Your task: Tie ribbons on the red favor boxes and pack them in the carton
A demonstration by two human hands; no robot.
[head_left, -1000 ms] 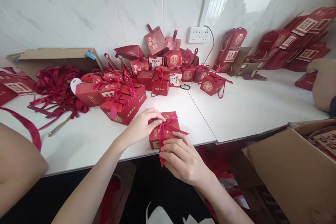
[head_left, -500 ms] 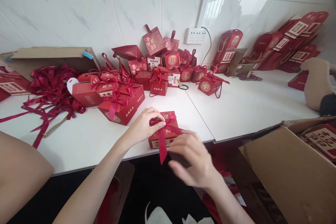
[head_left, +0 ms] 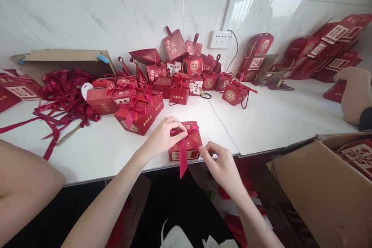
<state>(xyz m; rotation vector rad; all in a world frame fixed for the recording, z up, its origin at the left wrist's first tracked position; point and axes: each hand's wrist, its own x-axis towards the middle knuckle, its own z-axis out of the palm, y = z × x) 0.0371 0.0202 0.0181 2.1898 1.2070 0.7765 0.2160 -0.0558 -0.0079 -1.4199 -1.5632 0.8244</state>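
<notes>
At the near right, a big brown carton (head_left: 322, 186) is seen. One tail of a shiny red bow (head_left: 183, 157) is pinched between the thumb and finger of the right hand (head_left: 219, 161). The bow's middle is pinched by the left hand (head_left: 162, 136). Under it, a small red box (head_left: 192, 152) is set at the white table's (head_left: 261, 124) near edge. Farther off, more red boxes (head_left: 145, 120) are grouped before a tiled wall (head_left: 157, 11).

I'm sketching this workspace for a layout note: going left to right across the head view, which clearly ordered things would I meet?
Tangled red ribbons → bow-topped box with gold lettering → left hand → red box between the hands → right hand → large cardboard carton.
</notes>
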